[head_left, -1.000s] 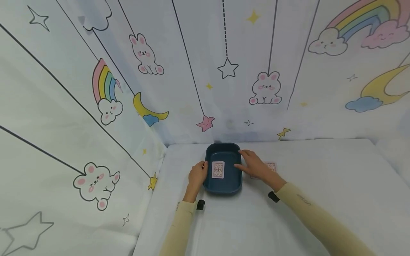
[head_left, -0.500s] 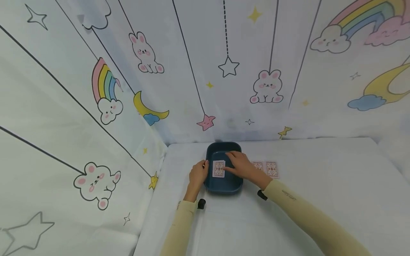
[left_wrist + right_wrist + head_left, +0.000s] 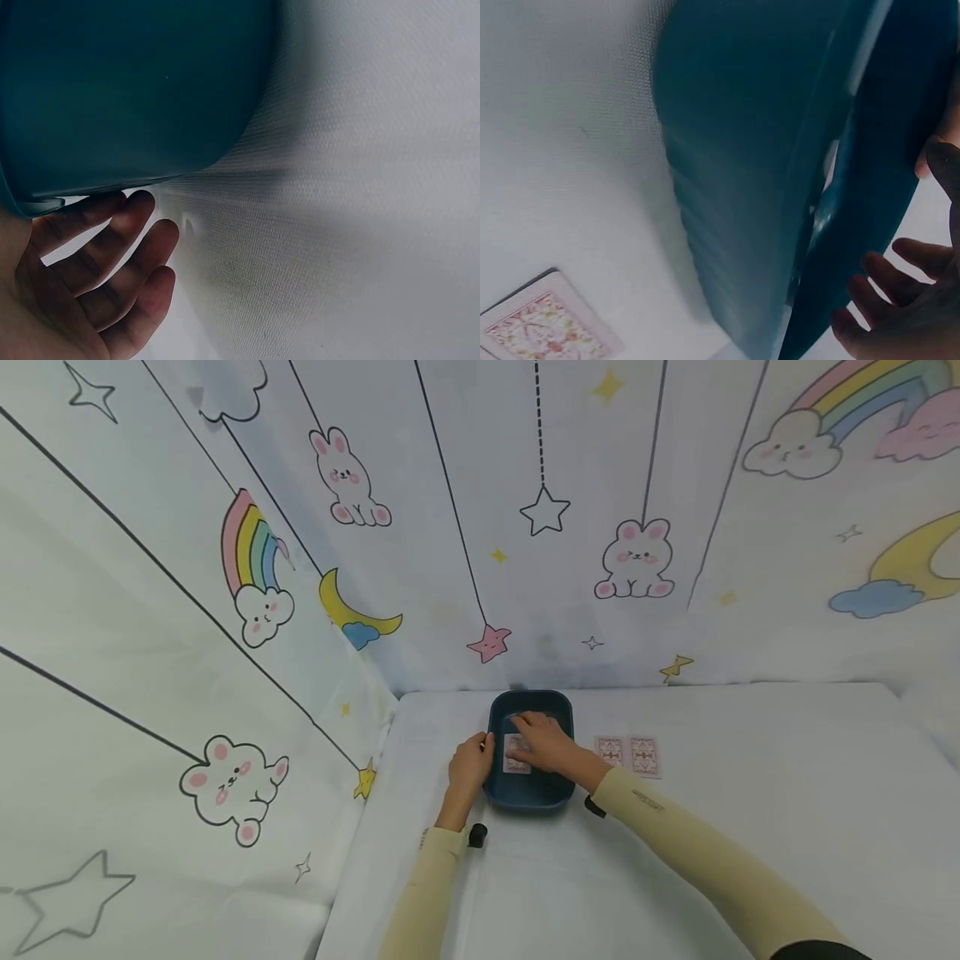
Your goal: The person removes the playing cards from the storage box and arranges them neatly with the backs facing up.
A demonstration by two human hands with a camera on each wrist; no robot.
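My left hand (image 3: 471, 762) grips the left rim of a dark blue rectangular bin (image 3: 529, 802). In the left wrist view, its curled fingers (image 3: 139, 266) lie along the bin's outer wall, and the thumb is hidden. A playing card (image 3: 517, 767) lies face down inside the bin; whether others lie under it I cannot tell. Over that card reaches my right hand (image 3: 546, 745), its thumb and fingers apart and covering part of it. The right wrist view shows these fingers (image 3: 889, 281) loosely bent beyond the bin's rim, with nothing visible between them.
Two face-down cards or small piles with red patterned backs, a nearer one (image 3: 610, 752) and a farther one (image 3: 644, 756), lie side by side right of the bin. A white cloth (image 3: 720, 827) covers the table. A patterned curtain wall (image 3: 442, 585) stands close behind the bin.
My right hand has moved left from the bin's right rim to above the card inside. Both cards on the table have come into full view. My left hand stays on the rim.
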